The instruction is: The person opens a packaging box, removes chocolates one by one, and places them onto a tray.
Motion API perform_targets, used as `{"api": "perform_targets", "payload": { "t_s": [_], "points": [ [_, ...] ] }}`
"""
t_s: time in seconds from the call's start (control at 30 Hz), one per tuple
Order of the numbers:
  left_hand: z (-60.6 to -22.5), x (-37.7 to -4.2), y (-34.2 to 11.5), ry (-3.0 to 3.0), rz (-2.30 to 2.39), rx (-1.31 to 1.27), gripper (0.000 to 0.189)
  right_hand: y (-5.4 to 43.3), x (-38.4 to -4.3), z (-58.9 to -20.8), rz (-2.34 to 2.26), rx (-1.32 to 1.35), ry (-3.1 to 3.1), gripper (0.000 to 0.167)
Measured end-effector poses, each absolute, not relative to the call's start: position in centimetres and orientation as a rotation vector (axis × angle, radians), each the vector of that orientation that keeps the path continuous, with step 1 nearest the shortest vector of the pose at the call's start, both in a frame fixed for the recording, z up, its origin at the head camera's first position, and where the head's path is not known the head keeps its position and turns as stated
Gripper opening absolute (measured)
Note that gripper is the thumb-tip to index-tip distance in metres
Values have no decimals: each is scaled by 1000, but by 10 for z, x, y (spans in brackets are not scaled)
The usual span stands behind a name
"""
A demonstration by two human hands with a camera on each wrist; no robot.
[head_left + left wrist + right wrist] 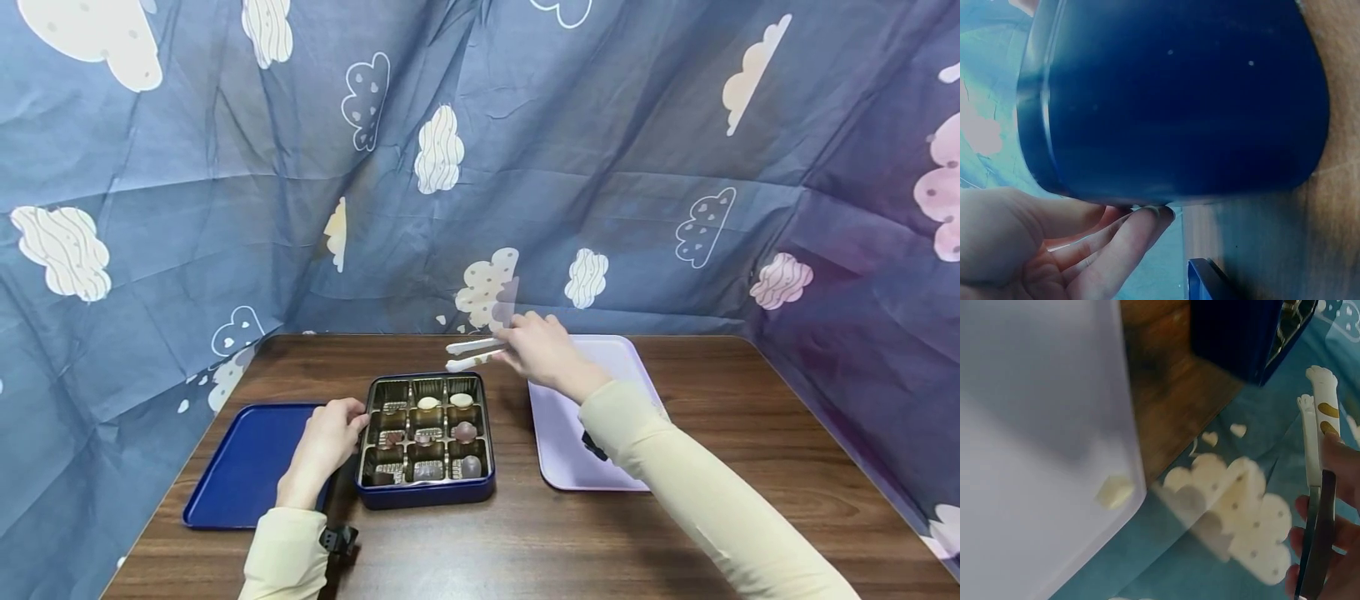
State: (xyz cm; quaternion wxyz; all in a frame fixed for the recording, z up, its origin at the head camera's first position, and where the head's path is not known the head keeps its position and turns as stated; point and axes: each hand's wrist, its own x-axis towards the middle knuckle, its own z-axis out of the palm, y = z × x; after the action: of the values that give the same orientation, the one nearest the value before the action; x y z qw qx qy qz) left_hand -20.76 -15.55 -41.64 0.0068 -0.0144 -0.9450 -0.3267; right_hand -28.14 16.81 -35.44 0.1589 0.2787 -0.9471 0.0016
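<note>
My left hand rests at the left side of a blue tin of chocolates, its fingers touching the tin's outer wall. Inside, a gold insert divides the tin into compartments with white chocolates and brown chocolates. My right hand grips white cat-paw tongs above and behind the tin's right back corner. The paw tips stand apart with nothing between them. On the lilac tray, in the right wrist view, a pale chocolate lies near a corner.
A flat blue lid lies left of the tin, partly behind my left forearm. The wooden table ends at a blue cloud-patterned curtain. My right forearm crosses over the lilac tray.
</note>
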Motion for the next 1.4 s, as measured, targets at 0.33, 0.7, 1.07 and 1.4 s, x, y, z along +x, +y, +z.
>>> {"api": "perform_targets", "payload": {
  "t_s": [0.33, 0.7, 1.07, 1.4],
  "points": [
    [-414, -209, -153, -2956, -1014, -69, 21, 128, -268, -348, -155, 908, -2710, 22],
    [-414, -209, -152, -2952, -1033, -65, 21, 83, -263, -345, -545, 900, -2744, 19],
    [-414, -204, -153, -2956, -1001, -66, 22, 43, -255, -347, -791, 834, -2775, 18],
    [-414, -203, -153, -2953, -1010, -76, 22, 38, -256, -356, -834, 824, -2772, 21]
  ]
}}
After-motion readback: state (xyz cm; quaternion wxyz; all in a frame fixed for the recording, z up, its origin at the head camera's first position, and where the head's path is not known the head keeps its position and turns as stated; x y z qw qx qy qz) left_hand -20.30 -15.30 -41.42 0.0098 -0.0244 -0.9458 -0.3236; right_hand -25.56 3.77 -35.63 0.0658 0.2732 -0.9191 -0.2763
